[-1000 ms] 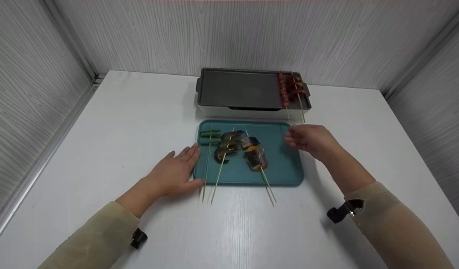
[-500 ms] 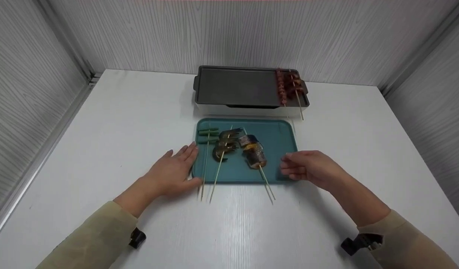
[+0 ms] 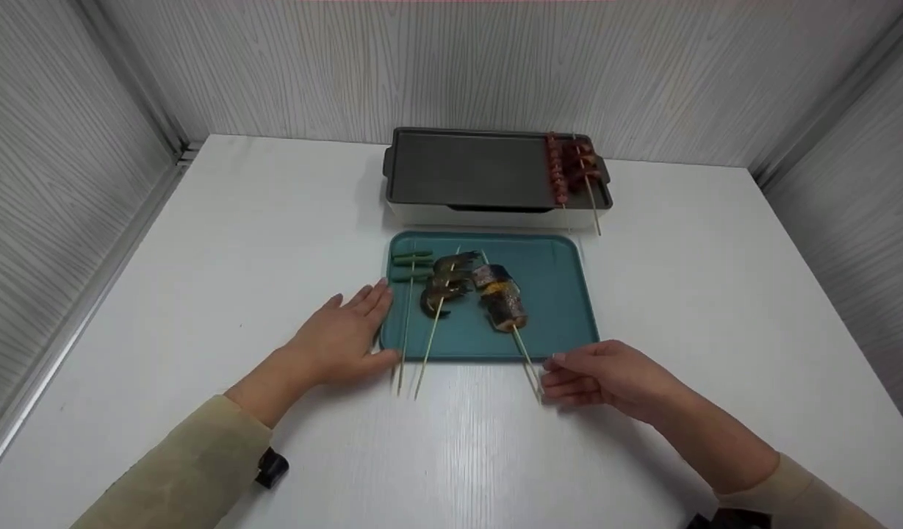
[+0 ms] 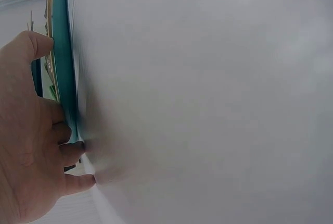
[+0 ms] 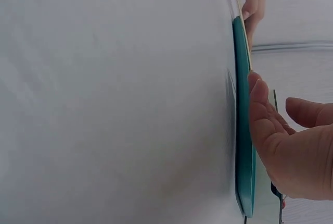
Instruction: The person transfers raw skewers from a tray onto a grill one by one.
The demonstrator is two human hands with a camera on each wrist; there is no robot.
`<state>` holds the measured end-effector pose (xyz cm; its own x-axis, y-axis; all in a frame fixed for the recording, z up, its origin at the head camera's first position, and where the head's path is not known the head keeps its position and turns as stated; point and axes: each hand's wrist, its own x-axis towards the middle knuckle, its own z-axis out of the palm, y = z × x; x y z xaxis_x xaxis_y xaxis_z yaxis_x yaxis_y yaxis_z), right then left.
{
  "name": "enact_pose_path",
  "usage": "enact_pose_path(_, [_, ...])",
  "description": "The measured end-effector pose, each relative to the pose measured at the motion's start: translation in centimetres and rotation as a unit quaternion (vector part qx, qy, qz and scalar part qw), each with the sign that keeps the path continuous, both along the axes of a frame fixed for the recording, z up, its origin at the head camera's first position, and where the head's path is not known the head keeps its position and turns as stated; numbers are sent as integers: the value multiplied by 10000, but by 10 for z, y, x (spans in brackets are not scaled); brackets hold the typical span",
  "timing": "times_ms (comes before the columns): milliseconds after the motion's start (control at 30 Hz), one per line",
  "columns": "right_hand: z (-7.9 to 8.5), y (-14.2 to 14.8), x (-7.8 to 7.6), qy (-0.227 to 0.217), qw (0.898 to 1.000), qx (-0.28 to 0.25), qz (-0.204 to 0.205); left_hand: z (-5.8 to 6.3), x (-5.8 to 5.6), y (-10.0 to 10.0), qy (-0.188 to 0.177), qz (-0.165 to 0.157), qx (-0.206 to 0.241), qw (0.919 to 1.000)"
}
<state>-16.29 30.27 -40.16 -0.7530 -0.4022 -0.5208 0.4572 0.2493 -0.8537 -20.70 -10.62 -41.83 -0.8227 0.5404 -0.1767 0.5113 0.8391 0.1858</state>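
My left hand (image 3: 344, 338) lies with its fingers straight along the left edge of the teal tray (image 3: 561, 294). Its thumb reaches the tray's front left corner. My right hand (image 3: 613, 382) is by the front right corner, fingertips right at the stick ends of a fish skewer (image 3: 504, 305) with an orange piece between its chunks. In the right wrist view the thumb (image 5: 307, 112) stands apart from the bent fingers, which are close to the tray rim. A shrimp skewer (image 3: 445, 283) and a skewer of green vegetable pieces (image 3: 413, 258) lie left of the fish.
Behind the tray stands a dark grill plate (image 3: 466, 169) on a white base. On its right side are a red skewer (image 3: 556, 173) of small pieces and a reddish-brown skewer (image 3: 587, 165), sticks overhanging the front. Pale wood-grain walls (image 3: 451, 66) enclose the white table (image 3: 289, 206).
My right hand has come from near the grill's front right, down along the tray's right side, to the fish skewer's stick ends. The left hand stays at the tray's left edge.
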Motion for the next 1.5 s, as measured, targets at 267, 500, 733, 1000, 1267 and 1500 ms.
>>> enact_pose_path(267, [-6,-6,1,-206,9996,-181,-33,-1,1,-1,-23,-22,3,10000])
enact_pose_path(500, [-11,-13,-1,-365,9988,-338,-9,-1,1,0,19,0,50,10000])
enact_pose_path(733, [-16,-18,-2,-604,9964,-601,-7,-2,0,1,41,-21,30,10000])
enact_pose_path(1000, [-19,-22,-5,-848,9930,-823,-64,0,1,1,-5,12,-19,10000])
enact_pose_path(1267, [-21,-23,-6,-867,9928,-815,-113,-1,0,0,0,1,5,10000])
enact_pose_path(1500, [-19,-25,-4,-845,9935,-748,-157,-1,1,0,18,-22,-10,10000])
